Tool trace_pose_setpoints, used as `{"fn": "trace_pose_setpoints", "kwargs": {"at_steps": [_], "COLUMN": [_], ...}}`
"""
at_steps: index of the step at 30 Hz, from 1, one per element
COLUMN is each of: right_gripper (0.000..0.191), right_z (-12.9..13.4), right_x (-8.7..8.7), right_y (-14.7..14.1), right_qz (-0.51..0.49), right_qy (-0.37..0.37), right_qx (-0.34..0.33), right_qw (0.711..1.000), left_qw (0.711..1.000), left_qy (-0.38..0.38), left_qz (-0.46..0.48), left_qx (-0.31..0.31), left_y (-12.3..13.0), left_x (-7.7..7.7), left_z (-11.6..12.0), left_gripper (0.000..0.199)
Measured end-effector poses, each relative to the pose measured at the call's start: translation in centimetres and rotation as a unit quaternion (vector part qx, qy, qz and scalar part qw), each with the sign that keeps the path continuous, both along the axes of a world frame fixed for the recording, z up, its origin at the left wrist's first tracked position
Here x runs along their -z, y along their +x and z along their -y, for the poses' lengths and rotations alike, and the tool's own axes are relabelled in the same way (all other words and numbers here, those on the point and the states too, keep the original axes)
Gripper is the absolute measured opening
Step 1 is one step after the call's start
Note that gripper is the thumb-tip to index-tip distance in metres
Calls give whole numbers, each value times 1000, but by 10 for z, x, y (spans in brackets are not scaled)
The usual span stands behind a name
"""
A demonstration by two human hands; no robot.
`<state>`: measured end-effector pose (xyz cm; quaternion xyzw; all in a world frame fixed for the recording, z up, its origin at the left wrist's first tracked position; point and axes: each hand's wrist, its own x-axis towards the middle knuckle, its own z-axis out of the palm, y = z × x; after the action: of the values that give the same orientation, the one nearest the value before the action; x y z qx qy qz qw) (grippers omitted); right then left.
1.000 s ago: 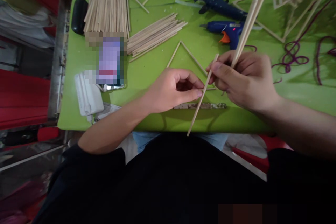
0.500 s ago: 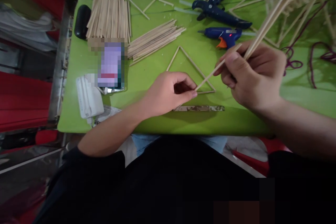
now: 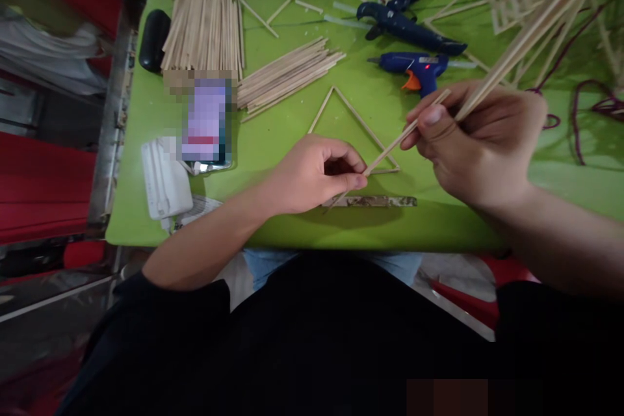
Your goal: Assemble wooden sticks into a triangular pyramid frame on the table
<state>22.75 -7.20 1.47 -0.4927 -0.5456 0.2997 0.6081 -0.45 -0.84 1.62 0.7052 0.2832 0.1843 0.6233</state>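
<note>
My left hand point(image 3: 316, 172) pinches thin wooden sticks point(image 3: 390, 151) between thumb and fingers; their short lower ends poke out beneath it. The other end of these sticks lies between the thumb and fingers of my right hand point(image 3: 482, 146). That same hand also grips a bundle of longer wooden sticks point(image 3: 529, 36) slanting up to the right. Under my left hand, a triangle of joined sticks point(image 3: 359, 115) lies on the green table point(image 3: 283, 149), its lower left part hidden. A flat, mottled strip point(image 3: 390, 201) rests near the table's front edge.
A blue glue gun point(image 3: 414, 64) with its red light on lies beyond my right hand, below a dark blue cutter point(image 3: 409, 19). Stick piles point(image 3: 202, 29) point(image 3: 292, 75), a phone point(image 3: 207, 120) and a white power bank point(image 3: 167, 179) are leftward. Purple string point(image 3: 578, 120) lies right.
My right hand has shifted slightly right, with its bundle tilting lower. Between the hands two sticks now appear side by side, and stick ends show below my left hand.
</note>
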Motion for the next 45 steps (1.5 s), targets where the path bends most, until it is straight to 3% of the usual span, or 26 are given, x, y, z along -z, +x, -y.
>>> {"fn": "trace_pose_setpoints", "kwargs": {"at_steps": [5, 11, 16, 21, 25, 30, 37, 45], "right_gripper": [28, 16, 13, 19, 28, 23, 15, 18], "right_z": [-2, -2, -3, 0, 2, 0, 3, -3], "right_x": [1, -2, -2, -4, -3, -1, -8, -2], "right_y": [1, 1, 2, 1, 2, 4, 4, 12], "right_qz": [-10, -49, -35, -6, 7, 18, 8, -25], "right_qy": [-27, -32, -40, -80, -75, -51, -53, -65], "right_qx": [7, -7, 21, 15, 34, 37, 9, -13], "right_qw": [1000, 998, 998, 997, 997, 998, 999, 997], "left_qw": [1000, 1000, 999, 996, 995, 994, 996, 997], "left_qy": [0, -14, -24, 23, 54, 64, 34, -5], "left_qz": [-1, -7, -2, -5, -23, -37, -23, -8], "left_qx": [-11, -17, -32, -88, -75, -75, -73, -81], "left_y": [0, 0, -1, -3, -4, -3, -4, -3], "left_x": [2, 0, -1, 1, 0, 4, 7, 7], "left_z": [0, 1, -1, -1, 1, 1, -3, -7], "left_gripper": [8, 13, 13, 17, 13, 14, 10, 14]}}
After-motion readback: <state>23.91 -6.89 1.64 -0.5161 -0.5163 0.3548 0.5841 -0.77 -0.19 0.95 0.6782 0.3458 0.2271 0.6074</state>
